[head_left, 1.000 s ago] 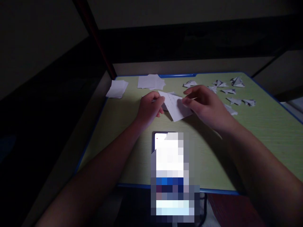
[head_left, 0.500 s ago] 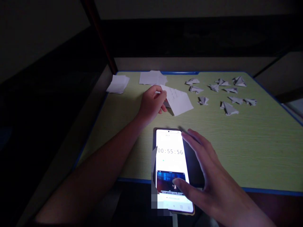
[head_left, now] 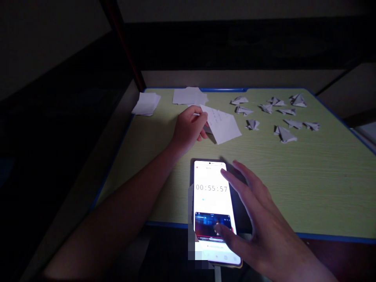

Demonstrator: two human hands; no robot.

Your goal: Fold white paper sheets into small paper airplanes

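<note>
My left hand [head_left: 191,126] pinches the left edge of a folded sheet of paper [head_left: 225,125] with handwriting on it, near the middle of the table. Its right part is raised in a tilted flap. Over a lit smartphone [head_left: 212,201] at the table's front edge, my right hand [head_left: 252,211] is spread, fingers apart. The thumb is at the small video window in the lower screen, and the forefinger is by the upper right of the screen. A timer on the phone reads 00:55:57.
Several small folded paper figures [head_left: 285,134] lie on the right of the yellow-green table [head_left: 323,176]. A stack of paper sheets [head_left: 146,103] lies at the far left, and more loose sheets [head_left: 188,96] lie behind my left hand. A blue rim edges the table.
My right forefinger has shifted slightly left over the phone's top. Controls now show on the video window, and the timer has advanced one second. My left hand and the paper stay nearly still.
</note>
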